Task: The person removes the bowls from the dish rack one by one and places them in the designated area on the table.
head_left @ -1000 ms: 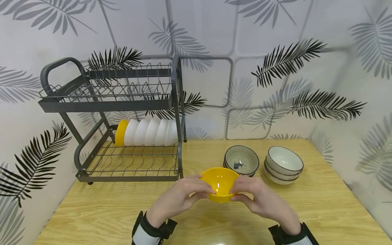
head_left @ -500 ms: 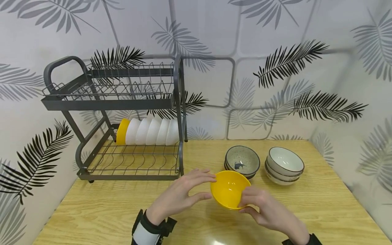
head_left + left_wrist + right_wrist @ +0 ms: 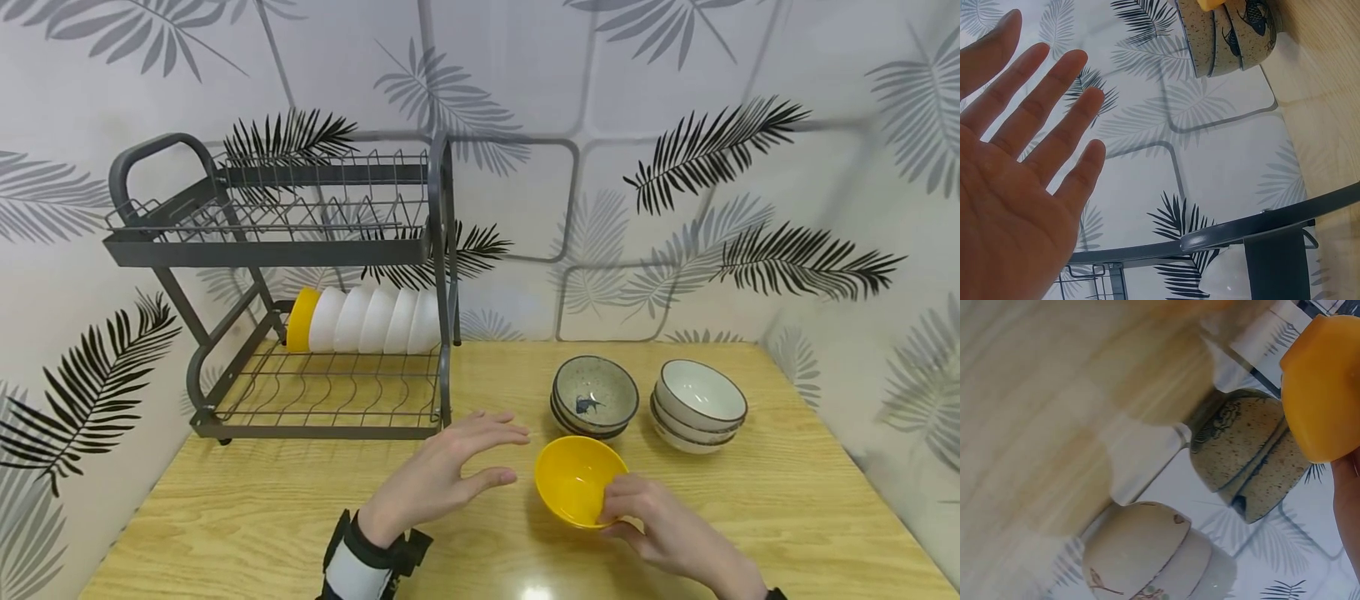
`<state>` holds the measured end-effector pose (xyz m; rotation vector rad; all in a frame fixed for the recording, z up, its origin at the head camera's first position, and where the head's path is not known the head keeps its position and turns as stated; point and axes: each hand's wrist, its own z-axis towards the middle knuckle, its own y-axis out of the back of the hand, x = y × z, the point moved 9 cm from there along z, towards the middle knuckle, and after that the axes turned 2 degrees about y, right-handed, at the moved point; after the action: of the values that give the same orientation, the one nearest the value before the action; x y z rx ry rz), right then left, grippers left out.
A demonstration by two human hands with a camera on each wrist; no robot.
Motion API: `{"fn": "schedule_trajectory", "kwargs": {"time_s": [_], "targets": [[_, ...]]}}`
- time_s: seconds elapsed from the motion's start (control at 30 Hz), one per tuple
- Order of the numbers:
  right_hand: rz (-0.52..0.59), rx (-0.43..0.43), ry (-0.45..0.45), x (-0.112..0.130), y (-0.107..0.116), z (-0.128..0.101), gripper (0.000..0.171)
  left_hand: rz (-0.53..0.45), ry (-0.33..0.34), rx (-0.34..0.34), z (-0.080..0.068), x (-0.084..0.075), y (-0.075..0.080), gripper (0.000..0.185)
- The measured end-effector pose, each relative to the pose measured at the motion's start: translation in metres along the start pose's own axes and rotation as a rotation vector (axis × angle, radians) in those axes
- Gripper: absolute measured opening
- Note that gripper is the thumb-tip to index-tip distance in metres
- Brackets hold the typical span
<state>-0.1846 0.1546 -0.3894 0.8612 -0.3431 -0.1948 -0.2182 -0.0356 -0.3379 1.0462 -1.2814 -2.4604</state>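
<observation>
My right hand [image 3: 652, 521] pinches the near right rim of a yellow bowl [image 3: 573, 479], thumb outside and fingers inside. The bowl tilts with its hollow toward me, in front of the speckled bowls. In the right wrist view the yellow bowl [image 3: 1325, 390] shows its outer side, and only part of the hand [image 3: 1347, 512] is in sight. Left of the bowl and apart from it is my left hand [image 3: 450, 475], its fingers extended and holding nothing. The left wrist view shows that palm [image 3: 1016, 206] with the fingers spread.
A two-tier dark dish rack [image 3: 315, 432] stands at left. On its lower tier, a row of white bowls [image 3: 348, 321] stands on edge with a yellow bowl [image 3: 302, 321] at the left end. Stacked speckled bowls [image 3: 596, 392] and stacked white bowls [image 3: 701, 396] sit right on the wooden table [image 3: 810, 500].
Both hands held the yellow bowl at first. The left hand has let go, and the right hand has carried the bowl right and nearer to me.
</observation>
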Motion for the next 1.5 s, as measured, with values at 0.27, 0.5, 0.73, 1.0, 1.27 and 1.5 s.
{"fn": "schedule_trajectory", "kwargs": {"time_s": [0.27,0.5,0.73,1.0,1.27,1.5], "targets": [[0.036,0.044,-0.059,-0.008,-0.004,-0.015,0.025,-0.009,0.010,0.005,0.000,0.003,-0.001,0.040],[0.055,0.045,-0.075,-0.011,-0.004,-0.023,0.025,-0.005,0.021,0.009,-0.001,0.004,0.000,0.040],[0.063,0.062,-0.090,-0.014,-0.002,-0.028,0.026,-0.013,0.017,0.007,-0.001,0.004,0.001,0.040],[0.067,0.109,-0.133,-0.017,-0.005,-0.032,0.024,-0.029,0.001,0.004,-0.001,0.003,0.001,0.040],[0.063,0.105,-0.138,-0.018,-0.006,-0.031,0.025,-0.031,0.006,0.006,-0.001,0.005,0.001,0.041],[-0.029,0.146,-0.258,-0.025,-0.004,-0.034,0.014,-0.046,0.010,0.009,-0.001,0.005,0.002,0.041]]}}
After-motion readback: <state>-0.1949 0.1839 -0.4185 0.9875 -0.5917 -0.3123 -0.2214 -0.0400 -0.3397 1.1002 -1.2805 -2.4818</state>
